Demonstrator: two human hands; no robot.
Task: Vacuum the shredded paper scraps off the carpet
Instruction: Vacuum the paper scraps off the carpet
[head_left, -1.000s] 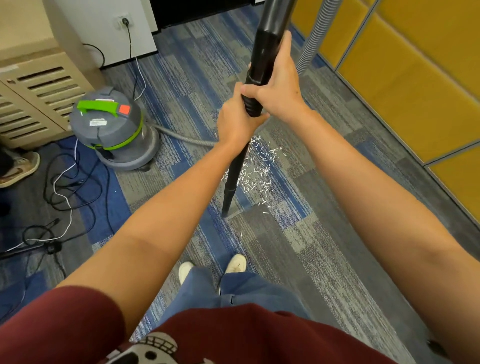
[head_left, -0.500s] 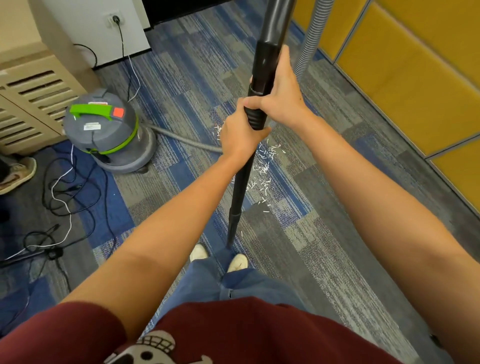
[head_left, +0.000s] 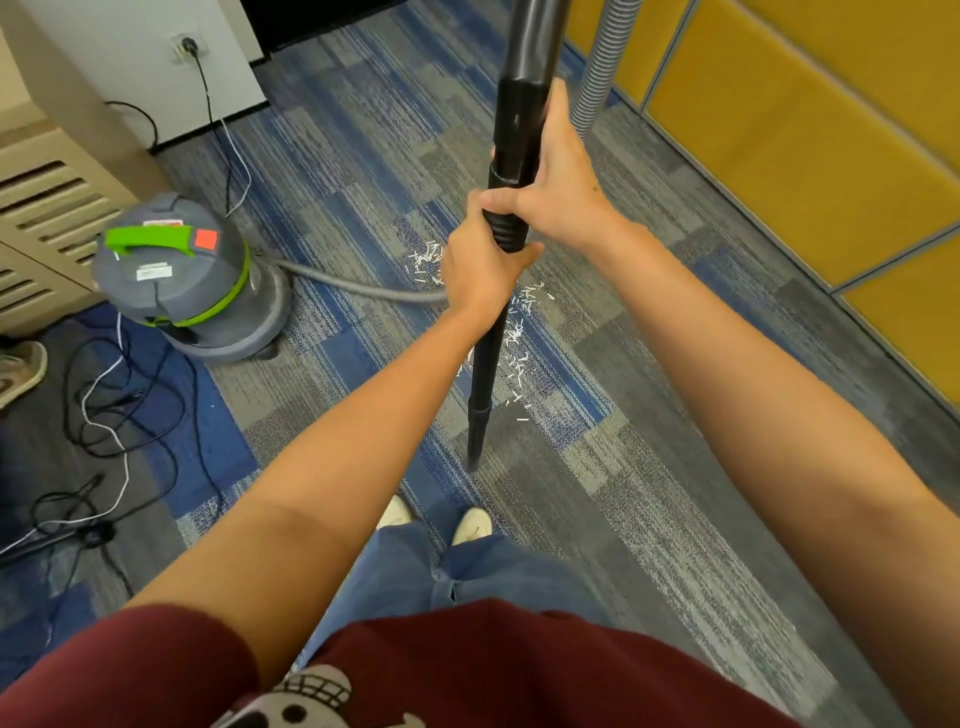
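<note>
The fingers of the left hand are curled tight round the black tube, and the thumb lies across the ribbed ring on it. The fingers of the right hand are curled round the same tube just above, so the two hands touch. Both arms reach out in front of the person.

The tube goes down from the hands, tilted a little. Its thin tip points at the carpet, just in front of the person's pale shoes. I cannot tell if the tip touches the carpet.

The white paper scraps lie on the middle of the carpet, under the hands and on both sides of the tube. Most are beyond the tip.

A grey hose runs along the carpet from behind the left hand to the round grey and green vacuum, which stands near the far left corner of the carpet. Its plug sits in a wall socket. Black and white wires lie in loops by the left edge. Yellow wall panels run along the right edge.
</note>
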